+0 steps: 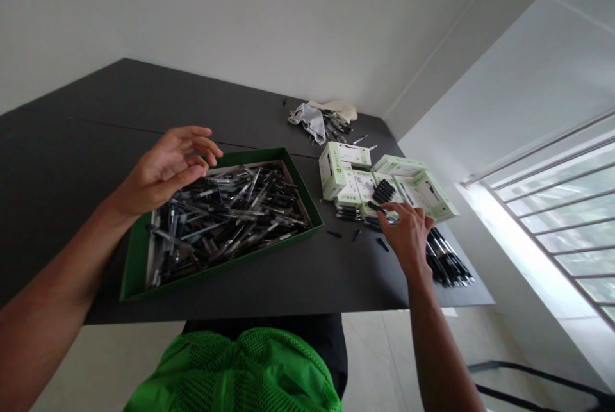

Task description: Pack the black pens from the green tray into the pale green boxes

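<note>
My left hand (173,165) hovers over the far left part of a green box (125,271), its fingers loosely curled and apart with nothing in them. Inside the box lies a jumbled heap of clear and black pens (230,216). On the right, my right hand (407,226) pinches a small black pen cap (375,207) between thumb and forefinger. Just beyond it, a cluster of black pen caps (383,191) rests on the white and green cartons (358,184). Pens (449,261) lie side by side to the right of my right wrist, partly hidden by it.
Loose black caps (356,235) lie on the dark table (288,280) between the box and my right hand. At the back are a grey cloth (308,120) and more pens (336,123). A wall closes off the far side; a barred window (567,213) is at right.
</note>
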{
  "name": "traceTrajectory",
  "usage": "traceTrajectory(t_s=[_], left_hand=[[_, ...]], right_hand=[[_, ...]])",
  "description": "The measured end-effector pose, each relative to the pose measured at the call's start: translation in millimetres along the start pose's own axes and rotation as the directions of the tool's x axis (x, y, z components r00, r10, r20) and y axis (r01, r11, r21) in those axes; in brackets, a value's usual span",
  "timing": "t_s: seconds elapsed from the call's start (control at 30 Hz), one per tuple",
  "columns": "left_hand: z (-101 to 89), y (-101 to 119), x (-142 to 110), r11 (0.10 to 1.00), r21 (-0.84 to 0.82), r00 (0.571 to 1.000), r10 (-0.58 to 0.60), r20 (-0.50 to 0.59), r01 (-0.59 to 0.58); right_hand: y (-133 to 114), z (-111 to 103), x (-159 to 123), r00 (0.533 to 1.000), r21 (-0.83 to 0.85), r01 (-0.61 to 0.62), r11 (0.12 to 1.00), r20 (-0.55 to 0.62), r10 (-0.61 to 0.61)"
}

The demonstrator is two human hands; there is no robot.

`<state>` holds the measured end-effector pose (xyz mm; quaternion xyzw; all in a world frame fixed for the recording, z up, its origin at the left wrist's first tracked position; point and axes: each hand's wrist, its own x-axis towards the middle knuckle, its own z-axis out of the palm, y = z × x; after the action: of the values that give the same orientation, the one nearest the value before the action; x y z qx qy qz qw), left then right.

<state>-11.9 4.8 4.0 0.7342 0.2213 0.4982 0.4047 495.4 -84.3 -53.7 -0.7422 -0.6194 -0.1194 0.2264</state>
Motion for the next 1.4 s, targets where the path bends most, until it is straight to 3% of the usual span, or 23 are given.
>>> traceTrajectory(t_s=[0.57, 0.7, 0.77, 0.83, 0.9, 0.97, 1.07, 1.17, 1.23, 1.3, 1.4], left_hand=[[-0.8, 1.8, -0.3, 0.999, 0.020, 0.999, 0.026, 0.035, -0.027], [-1.1, 6.5, 0.0, 0.974, 0.221, 0.994, -0.060, 0.086, 0.040], [-0.5, 7.8, 1.2, 0.910, 0.393, 0.965, -0.207, 0.161, 0.130], [0.4, 6.2, 2.7, 0.826, 0.535, 0.897, -0.360, 0.256, 0.179], [1.0, 2.0, 3.9, 0.781, 0.602, 0.834, -0.438, 0.337, 0.167], [1.1, -2.7, 4.3, 0.765, 0.624, 0.804, -0.466, 0.370, 0.156], [0.7, -7.0, 3.6, 0.756, 0.632, 0.794, -0.485, 0.366, 0.171], [0.3, -8.0, 2.7, 0.744, 0.651, 0.800, -0.478, 0.362, 0.150], [0.2, -8.4, 2.4, 0.741, 0.659, 0.809, -0.463, 0.361, 0.130], [0.3, -9.0, 2.3, 0.744, 0.659, 0.819, -0.444, 0.363, 0.111], [0.3, -9.3, 1.9, 0.746, 0.657, 0.812, -0.448, 0.375, 0.108]], right_hand=[[2.1, 2.6, 11.8, 0.998, -0.017, -0.054, 0.998, 0.026, 0.054], [-4.4, -1.1, 12.7, 0.999, 0.002, -0.034, 0.999, 0.004, 0.034], [-15.9, -7.5, 13.2, 0.999, 0.098, 0.003, 0.995, -0.055, 0.002], [-35.7, -16.3, 12.2, 0.990, 0.233, 0.066, 0.970, -0.139, -0.034], [-63.5, -25.3, 8.6, 0.976, 0.348, 0.159, 0.924, -0.199, -0.093], [-96.3, -32.7, 3.6, 0.960, 0.437, 0.272, 0.857, -0.189, -0.208], [-146.0, -38.2, -0.4, 0.885, 0.585, 0.422, 0.692, -0.100, -0.455], [-188.3, -35.5, 5.2, 0.715, 0.645, 0.533, 0.548, 0.005, -0.699], [-210.9, -28.3, 12.6, 0.600, 0.611, 0.596, 0.521, 0.093, -0.795], [-229.5, -17.4, 20.4, 0.518, 0.547, 0.650, 0.528, 0.189, -0.834], [-250.4, 0.8, 29.5, 0.471, 0.456, 0.684, 0.569, 0.319, -0.822]])
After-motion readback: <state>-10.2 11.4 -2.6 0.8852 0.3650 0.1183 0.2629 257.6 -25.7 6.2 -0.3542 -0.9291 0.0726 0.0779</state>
